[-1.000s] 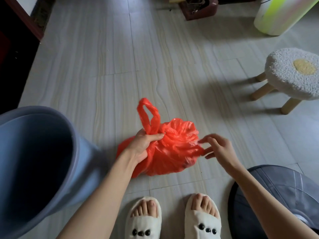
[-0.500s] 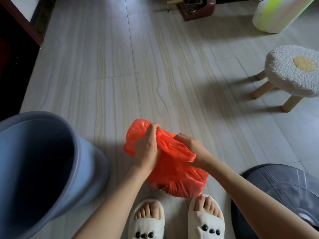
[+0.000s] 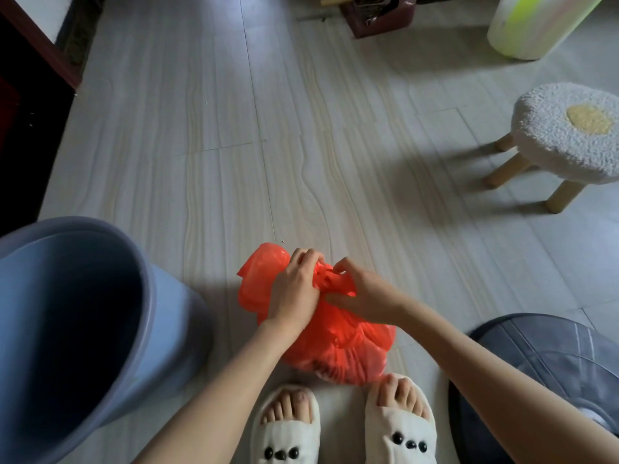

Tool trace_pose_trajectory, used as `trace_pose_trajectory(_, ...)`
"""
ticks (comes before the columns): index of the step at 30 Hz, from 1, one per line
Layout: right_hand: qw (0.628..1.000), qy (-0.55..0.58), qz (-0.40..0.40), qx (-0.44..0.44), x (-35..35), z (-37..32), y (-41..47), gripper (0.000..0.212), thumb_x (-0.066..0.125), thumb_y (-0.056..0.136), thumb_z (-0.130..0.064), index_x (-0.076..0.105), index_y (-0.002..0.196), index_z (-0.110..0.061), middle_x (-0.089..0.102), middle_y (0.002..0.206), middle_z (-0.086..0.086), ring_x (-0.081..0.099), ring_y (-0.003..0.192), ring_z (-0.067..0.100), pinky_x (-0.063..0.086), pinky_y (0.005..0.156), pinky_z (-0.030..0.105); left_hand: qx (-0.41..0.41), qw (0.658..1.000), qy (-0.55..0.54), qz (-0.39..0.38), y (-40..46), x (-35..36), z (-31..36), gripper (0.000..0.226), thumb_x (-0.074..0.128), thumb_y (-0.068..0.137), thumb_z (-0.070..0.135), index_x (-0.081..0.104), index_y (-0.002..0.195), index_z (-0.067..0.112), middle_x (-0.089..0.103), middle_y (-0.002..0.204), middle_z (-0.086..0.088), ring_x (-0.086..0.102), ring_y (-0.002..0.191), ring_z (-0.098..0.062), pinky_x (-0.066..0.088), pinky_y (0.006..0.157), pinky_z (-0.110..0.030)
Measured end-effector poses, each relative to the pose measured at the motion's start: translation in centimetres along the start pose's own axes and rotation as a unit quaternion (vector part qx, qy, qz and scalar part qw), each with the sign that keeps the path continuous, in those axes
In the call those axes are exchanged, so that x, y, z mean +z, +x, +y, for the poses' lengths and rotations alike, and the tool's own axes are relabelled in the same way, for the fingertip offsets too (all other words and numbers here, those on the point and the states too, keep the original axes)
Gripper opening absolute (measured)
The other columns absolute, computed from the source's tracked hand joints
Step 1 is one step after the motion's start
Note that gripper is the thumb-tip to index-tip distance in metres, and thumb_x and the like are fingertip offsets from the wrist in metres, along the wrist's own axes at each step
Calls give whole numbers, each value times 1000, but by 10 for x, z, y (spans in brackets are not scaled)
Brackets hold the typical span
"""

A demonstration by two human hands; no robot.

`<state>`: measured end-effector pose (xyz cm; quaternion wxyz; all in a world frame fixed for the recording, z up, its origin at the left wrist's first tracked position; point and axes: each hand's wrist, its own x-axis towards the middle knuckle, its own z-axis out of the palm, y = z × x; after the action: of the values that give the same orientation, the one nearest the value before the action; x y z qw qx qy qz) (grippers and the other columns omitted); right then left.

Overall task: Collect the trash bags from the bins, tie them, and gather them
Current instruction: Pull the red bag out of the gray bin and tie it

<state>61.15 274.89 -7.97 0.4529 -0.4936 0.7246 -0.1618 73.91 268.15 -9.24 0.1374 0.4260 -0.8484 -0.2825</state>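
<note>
A filled orange-red trash bag [image 3: 338, 349] sits on the pale floor just in front of my slippered feet. My left hand [image 3: 294, 289] grips the bunched top of the bag on its left side, a loose flap of plastic sticking out beyond my fingers. My right hand [image 3: 361, 293] pinches the gathered plastic on the right, fingertips close to those of my left hand. A blue-grey bin [image 3: 83, 329] stands at the lower left, its inside dark and with no bag in sight.
A fluffy white stool [image 3: 569, 135] on wooden legs stands at the right. A grey fan grille [image 3: 549, 366] lies at the lower right. A yellow-white cylinder [image 3: 536, 25] and a dark red box [image 3: 378, 15] are at the far end. Dark furniture [image 3: 26, 105] lines the left edge.
The bag came closer to my feet. Its upright handle loop got gathered down. My right hand, open beside the bag before, now pinches the top next to my left hand.
</note>
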Motion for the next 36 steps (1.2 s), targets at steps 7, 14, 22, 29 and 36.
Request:
trace_pose_trajectory(7,989,-85,104,-56,7,8,-3,19,58,87,-23,51,99,-9,55,101,11,55,90,29,27,69,24,-56,990,-95,-89,-2,6,-8,27,55,81,-3,60,107,5,59,110,-13,57,105,-26,35,84,-15)
trace_pose_trajectory(14,973,-136,181,-37,-3,14,-4,21,52,90,-22,53,105,-7,61,103,12,57,92,30,20,60,22,-216,799,-472,-303,6,-19,0,41,48,88,-7,48,129,0,57,124,-19,53,119,-26,38,107,-35)
trace_pose_trajectory(22,968,-175,175,-29,-3,8,-13,28,49,89,-16,49,116,-12,62,103,7,57,91,24,22,54,26,-274,912,-259,-161,9,-9,6,29,72,75,3,62,101,9,64,90,-2,58,86,-15,47,72,-17)
trace_pose_trajectory(29,978,-148,141,-35,-3,15,-15,28,45,89,-9,47,117,-7,63,103,14,57,91,30,41,72,33,-64,993,81,-49,7,-11,13,19,68,77,39,61,74,21,67,87,2,55,88,-19,36,79,-28)
trace_pose_trajectory(36,979,-117,164,-39,-3,20,-13,31,44,87,-6,48,118,-7,62,110,14,56,102,29,45,83,40,-75,984,-144,-76,7,-9,9,44,81,66,18,40,52,22,42,68,9,43,58,-7,31,54,-15)
